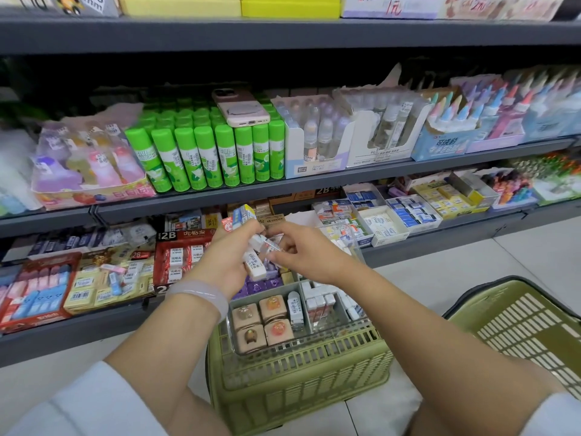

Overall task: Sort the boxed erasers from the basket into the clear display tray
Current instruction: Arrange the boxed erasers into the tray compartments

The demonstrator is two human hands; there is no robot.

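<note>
The clear display tray (327, 333), resting on the green basket (298, 379), already holds rows of boxed erasers (320, 305) in its compartments. Above the tray, the left hand (226, 259) grips a bundle of boxed erasers while the right hand (301, 250) pinches one from it. Sorting looks partly done; the handful remains.

second basket (531, 322) cut off, eraser labels (253, 261) blurred
</note>
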